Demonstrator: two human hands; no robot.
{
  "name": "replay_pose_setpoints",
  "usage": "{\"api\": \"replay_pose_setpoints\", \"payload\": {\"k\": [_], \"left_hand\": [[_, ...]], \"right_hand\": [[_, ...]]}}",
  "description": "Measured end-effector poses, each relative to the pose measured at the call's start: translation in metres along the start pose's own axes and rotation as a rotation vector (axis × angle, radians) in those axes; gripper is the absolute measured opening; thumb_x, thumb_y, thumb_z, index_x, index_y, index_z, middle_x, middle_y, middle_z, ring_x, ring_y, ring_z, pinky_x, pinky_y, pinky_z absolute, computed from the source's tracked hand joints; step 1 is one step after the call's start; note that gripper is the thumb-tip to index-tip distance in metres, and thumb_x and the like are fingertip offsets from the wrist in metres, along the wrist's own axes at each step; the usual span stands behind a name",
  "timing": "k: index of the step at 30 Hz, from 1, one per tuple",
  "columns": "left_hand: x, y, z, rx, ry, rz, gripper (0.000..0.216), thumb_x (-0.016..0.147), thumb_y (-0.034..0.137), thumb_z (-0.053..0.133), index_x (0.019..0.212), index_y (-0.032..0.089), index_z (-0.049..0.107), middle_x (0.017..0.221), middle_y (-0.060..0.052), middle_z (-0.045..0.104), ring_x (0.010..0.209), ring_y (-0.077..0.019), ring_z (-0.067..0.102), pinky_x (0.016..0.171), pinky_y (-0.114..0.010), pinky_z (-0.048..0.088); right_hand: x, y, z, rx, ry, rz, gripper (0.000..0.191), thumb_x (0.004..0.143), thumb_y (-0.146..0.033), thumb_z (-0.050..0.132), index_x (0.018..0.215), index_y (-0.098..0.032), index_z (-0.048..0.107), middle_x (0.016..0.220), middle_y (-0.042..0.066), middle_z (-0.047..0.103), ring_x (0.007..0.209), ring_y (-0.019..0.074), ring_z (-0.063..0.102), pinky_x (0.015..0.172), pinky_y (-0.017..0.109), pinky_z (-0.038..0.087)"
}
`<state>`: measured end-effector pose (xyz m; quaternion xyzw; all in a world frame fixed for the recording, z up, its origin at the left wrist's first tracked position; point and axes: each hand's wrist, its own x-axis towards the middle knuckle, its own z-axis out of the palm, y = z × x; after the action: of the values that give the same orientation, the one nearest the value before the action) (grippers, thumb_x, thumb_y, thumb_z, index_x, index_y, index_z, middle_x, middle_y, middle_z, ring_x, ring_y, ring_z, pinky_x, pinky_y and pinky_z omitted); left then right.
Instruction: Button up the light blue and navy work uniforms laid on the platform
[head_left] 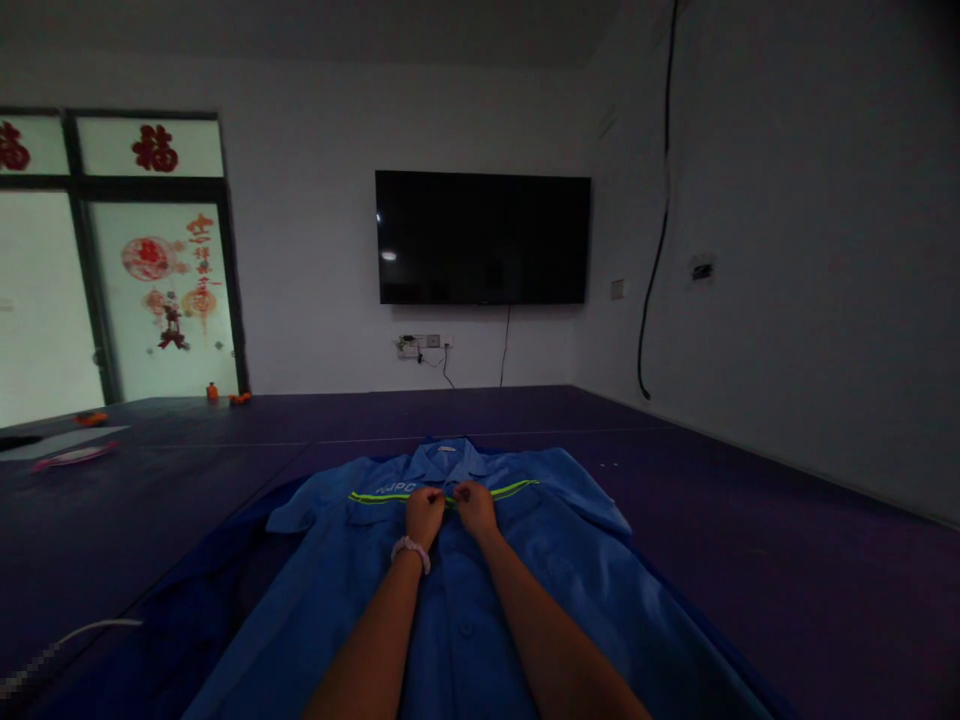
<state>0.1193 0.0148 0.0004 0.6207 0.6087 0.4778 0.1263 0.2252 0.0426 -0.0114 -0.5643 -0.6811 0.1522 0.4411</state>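
A blue short-sleeved shirt (330, 580) with a yellow-green stripe across the chest lies front up, its collar away from me. At the front placket, just below the collar, my left hand (425, 515) pinches the shirt's edge at stripe height. My right hand (475, 507) does the same close beside it, fingers pressed together on the cloth. Between the hands a small gap shows; any button there is too small to make out. Lower on the placket a button (466, 630) is visible. A pale scrunchie circles my left wrist.
Darker blue cloth (187, 610) lies under the shirt on the purple surface (720, 540). A white cable (101, 625) is at the lower left. Farther left are a pink-edged item (75, 456) and small orange objects (212, 391). A television (484, 240) hangs on the wall ahead.
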Motion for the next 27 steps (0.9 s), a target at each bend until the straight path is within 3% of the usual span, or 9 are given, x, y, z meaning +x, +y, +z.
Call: {"api": "replay_pose_setpoints", "payload": {"k": [13, 22, 27], "left_hand": [[0.000, -0.003, 0.002, -0.016, 0.035, 0.038, 0.021, 0.071, 0.008, 0.052, 0.082, 0.016, 0.069, 0.087, -0.005, 0.070, 0.081, -0.0147, 0.063, 0.075, -0.025, 0.046], [0.001, -0.010, 0.005, -0.040, 0.023, 0.085, 0.022, 0.068, 0.006, 0.055, 0.083, 0.015, 0.068, 0.083, -0.005, 0.070, 0.075, -0.0144, 0.063, 0.072, -0.025, 0.048], [0.001, -0.012, 0.005, -0.058, 0.032, 0.096, 0.024, 0.069, 0.005, 0.054, 0.086, 0.014, 0.068, 0.084, -0.006, 0.069, 0.076, -0.0147, 0.063, 0.071, -0.025, 0.048]], "right_hand": [[0.004, 0.007, 0.004, 0.188, 0.011, -0.047, 0.026, 0.069, -0.006, 0.047, 0.082, -0.015, 0.068, 0.083, 0.006, 0.069, 0.079, 0.0178, 0.064, 0.071, 0.025, 0.049], [0.007, 0.017, 0.015, 0.299, 0.023, -0.097, 0.025, 0.067, -0.011, 0.049, 0.083, -0.011, 0.069, 0.080, 0.009, 0.069, 0.074, 0.0200, 0.064, 0.070, 0.030, 0.051], [0.009, 0.020, 0.017, 0.345, 0.012, -0.136, 0.024, 0.069, -0.014, 0.049, 0.082, -0.016, 0.070, 0.080, 0.007, 0.070, 0.073, 0.0194, 0.064, 0.069, 0.032, 0.052]]}}
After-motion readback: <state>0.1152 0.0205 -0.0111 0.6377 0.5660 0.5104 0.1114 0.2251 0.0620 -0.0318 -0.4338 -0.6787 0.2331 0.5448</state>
